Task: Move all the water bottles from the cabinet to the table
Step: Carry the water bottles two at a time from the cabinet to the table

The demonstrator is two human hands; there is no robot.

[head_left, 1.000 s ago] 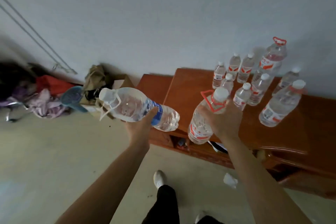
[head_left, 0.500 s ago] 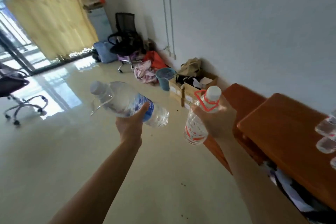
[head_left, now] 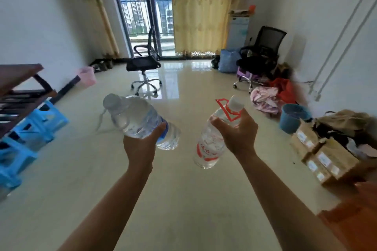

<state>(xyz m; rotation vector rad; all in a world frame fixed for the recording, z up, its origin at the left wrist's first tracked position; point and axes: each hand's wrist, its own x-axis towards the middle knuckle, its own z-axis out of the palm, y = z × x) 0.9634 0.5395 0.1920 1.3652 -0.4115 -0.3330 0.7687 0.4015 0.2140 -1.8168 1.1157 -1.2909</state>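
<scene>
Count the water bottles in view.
2. The blue-label bottle lies sideways in the left hand; the red-label bottle is gripped near its neck by the right hand. Others may be out of view.

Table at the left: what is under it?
Blue stools stand under the table, below its slatted shelf. How many, and anything behind them, cannot be seen: the shelf and the picture's edge cover them.

The left hand (head_left: 140, 149) and right hand (head_left: 240, 134) are bare, as are both forearms (head_left: 114, 199).
</scene>
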